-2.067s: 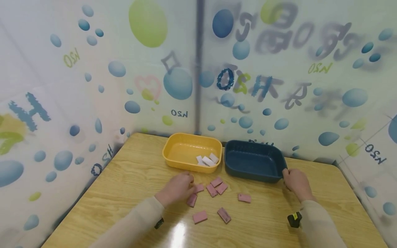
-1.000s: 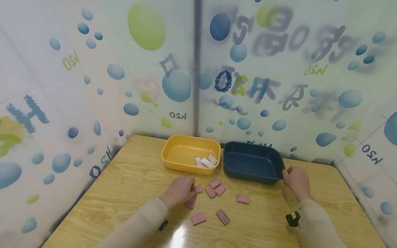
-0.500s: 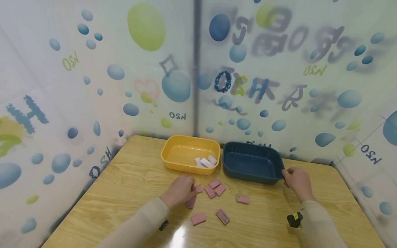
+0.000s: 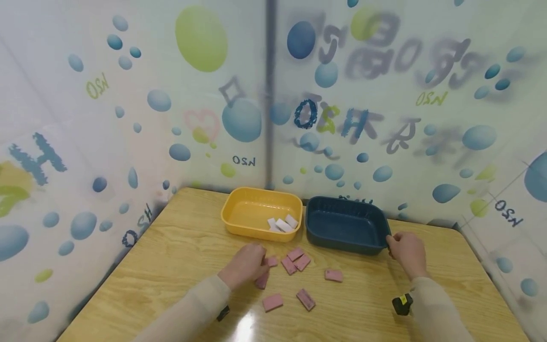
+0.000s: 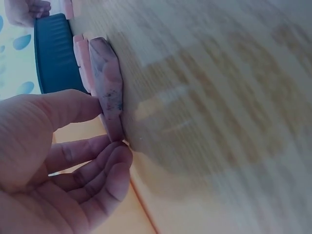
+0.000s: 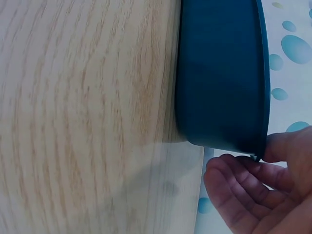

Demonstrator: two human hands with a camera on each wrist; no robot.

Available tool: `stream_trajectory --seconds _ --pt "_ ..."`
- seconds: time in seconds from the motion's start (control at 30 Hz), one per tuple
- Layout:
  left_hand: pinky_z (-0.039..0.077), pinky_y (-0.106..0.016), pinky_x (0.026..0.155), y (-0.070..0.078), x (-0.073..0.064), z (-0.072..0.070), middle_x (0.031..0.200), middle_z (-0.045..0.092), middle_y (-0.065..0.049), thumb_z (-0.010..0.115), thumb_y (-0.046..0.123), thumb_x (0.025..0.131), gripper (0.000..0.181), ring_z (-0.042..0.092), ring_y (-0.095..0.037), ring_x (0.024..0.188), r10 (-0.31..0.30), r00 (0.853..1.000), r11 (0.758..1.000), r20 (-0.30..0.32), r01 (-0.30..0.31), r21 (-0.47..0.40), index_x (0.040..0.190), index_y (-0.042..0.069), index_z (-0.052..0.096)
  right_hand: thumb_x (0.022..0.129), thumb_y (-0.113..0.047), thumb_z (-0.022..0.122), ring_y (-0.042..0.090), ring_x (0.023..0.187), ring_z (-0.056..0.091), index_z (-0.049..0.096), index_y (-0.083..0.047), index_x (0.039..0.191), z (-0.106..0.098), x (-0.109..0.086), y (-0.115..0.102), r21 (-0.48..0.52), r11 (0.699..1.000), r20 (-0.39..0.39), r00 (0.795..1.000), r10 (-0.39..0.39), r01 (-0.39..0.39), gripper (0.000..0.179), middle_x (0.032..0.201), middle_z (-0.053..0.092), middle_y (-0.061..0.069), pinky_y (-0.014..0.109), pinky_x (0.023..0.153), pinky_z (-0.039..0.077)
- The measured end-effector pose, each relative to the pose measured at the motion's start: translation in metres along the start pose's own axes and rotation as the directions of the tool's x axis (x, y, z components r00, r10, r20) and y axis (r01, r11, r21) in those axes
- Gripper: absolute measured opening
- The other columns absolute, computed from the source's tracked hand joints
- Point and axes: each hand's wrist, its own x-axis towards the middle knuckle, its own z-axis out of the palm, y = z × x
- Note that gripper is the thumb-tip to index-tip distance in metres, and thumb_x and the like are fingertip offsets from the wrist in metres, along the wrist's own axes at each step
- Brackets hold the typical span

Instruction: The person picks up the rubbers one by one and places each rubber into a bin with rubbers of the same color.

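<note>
Your left hand [image 4: 245,266] had shifted slightly toward the table's right edge since the earliest frame, covering a little more of the pink pieces beneath it. Your right hand [image 4: 408,251] had kept its place at the blue tray [image 4: 342,245], and the loose pieces lay where they had been. By my reading, that put the work at the stage of taking hold, with nothing visibly lifted.

In the left wrist view, your thumb and fingertips were drawn nearly together, seemingly in a light pinch on a pink piece [image 5: 114,127]. It was low at the table [image 4: 363,304], in front of the yellow tray; how firmly you had it, I could not tell. Your right thumb and index finger pinched the blue tray's rim at its near right corner, the other fingers loosely curled below.

Both trays stood side by side along the table's far edge. The yellow tray [image 4: 252,232] held a few white pieces [image 4: 283,225], bunched in its near right corner. In the blue tray, the ribbed inner wall and the floor showed.

A cluster of three pink pieces [image 4: 288,265] lay before the trays, a single pink piece [image 4: 334,275] nearer the table's right edge, and two more pink pieces [image 4: 272,302] toward the near side.
</note>
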Motion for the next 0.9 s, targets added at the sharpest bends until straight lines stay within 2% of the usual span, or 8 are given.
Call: stream_trajectory --seconds 0.17,0.33,0.47,0.63,0.77,0.9 --pt "0.041 -0.027 0.054 -0.001 -0.004 -0.001 0.063 0.052 0.003 0.077 0.010 0.085 0.028 0.047 -0.011 0.059 -0.017 1.000 1.000 -0.011 0.017 -0.024 0.066 0.013 0.057 0.102 -0.019 0.051 0.022 0.061 0.058 0.062 -0.004 0.067 0.002 -0.002 0.001 0.011 1.000 0.004 1.000 0.017 -0.017 0.039 0.060 0.064 0.002 0.035 0.060 0.041" --pt "0.043 -0.028 0.058 -0.001 -0.006 -0.003 0.069 0.053 0.002 0.079 0.018 0.089 0.027 0.048 -0.011 0.062 -0.028 0.999 0.999 -0.036 0.028 0.015 0.070 0.012 0.060 0.102 -0.018 0.051 0.022 0.060 0.058 0.061 -0.004 0.067 0.003 -0.002 0.000 0.001 1.000 -0.007 1.000 0.020 -0.020 0.040 0.060 0.065 0.003 0.034 0.058 0.041" --pt "0.043 -0.028 0.058 0.001 -0.007 -0.005 0.069 0.054 0.002 0.080 0.020 0.088 0.026 0.048 -0.011 0.062 0.036 0.994 0.996 -0.105 -0.027 0.080 0.071 0.011 0.063 0.103 -0.018 0.051 0.023 0.061 0.061 0.062 -0.002 0.069 0.003 -0.001 -0.003 -0.013 1.000 -0.013 1.000 0.024 -0.024 0.039 0.061 0.066 0.005 0.035 0.057 0.042" --pt "0.044 -0.027 0.058 0.007 -0.009 -0.007 0.071 0.058 0.001 0.082 0.020 0.086 0.021 0.051 -0.011 0.064 0.123 0.969 0.987 -0.213 -0.097 0.130 0.073 0.011 0.068 0.103 -0.017 0.051 0.025 0.062 0.062 0.064 -0.001 0.071 0.003 0.000 -0.006 -0.040 0.999 -0.010 0.999 0.030 -0.031 0.038 0.061 0.066 0.005 0.036 0.057 0.043" --pt "0.044 -0.027 0.061 0.015 -0.008 -0.009 0.074 0.061 0.000 0.081 0.020 0.086 0.021 0.051 -0.012 0.066 0.139 0.960 0.987 -0.241 -0.115 0.110 0.072 0.013 0.068 0.102 -0.017 0.051 0.026 0.063 0.062 0.064 -0.002 0.070 0.003 0.001 -0.007 -0.053 0.998 -0.011 0.999 0.038 -0.038 0.037 0.062 0.066 0.007 0.036 0.058 0.043" --pt "0.045 -0.027 0.062 0.024 -0.003 -0.010 0.076 0.065 -0.002 0.080 0.023 0.089 0.022 0.053 -0.011 0.067 0.138 0.960 0.989 -0.242 -0.121 0.085 0.074 0.012 0.070 0.101 -0.017 0.050 0.025 0.064 0.062 0.064 -0.001 0.072 0.004 0.001 -0.008 -0.059 0.997 -0.006 0.999 0.054 -0.055 0.036 0.063 0.066 0.006 0.036 0.058 0.044"
